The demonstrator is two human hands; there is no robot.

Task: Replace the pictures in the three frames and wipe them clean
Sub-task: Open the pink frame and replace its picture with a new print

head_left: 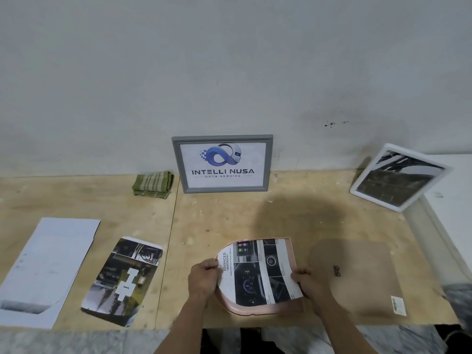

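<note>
Head view. The pink frame (258, 309) lies flat at the near edge of the plywood desk (229, 215). A printed picture sheet (258, 272) lies over its opening. The left hand (203, 277) pinches the sheet's left edge; the right hand (310, 281) pinches its near right corner. Both hands therefore grasp the sheet, and neither is released.

The frame's brown backing board (357, 274), with a small hanger clip and a barcode label, lies flat just right of the frame. A grey frame (222, 163) showing a logo print stands against the wall. A white frame (398, 176) leans tilted at the far right. A folded green cloth (153, 183) sits left of the grey frame. A loose dark photo print (124, 279) and a white sheet (48, 267) lie at the left.

Assessed step: seating the sheet in the pink frame.

Probable faults:
- The sheet overhangs the frame at its near right corner. Closing the backing board over an unaligned sheet is likely to crease it.
- Unequal pull between the two pinch points may tear or buckle the paper.
- The frame rests near the desk edge. A push toward the person could slide it off.
- Wiping with the cloth before the backing is fitted may shift the sheet.
</note>
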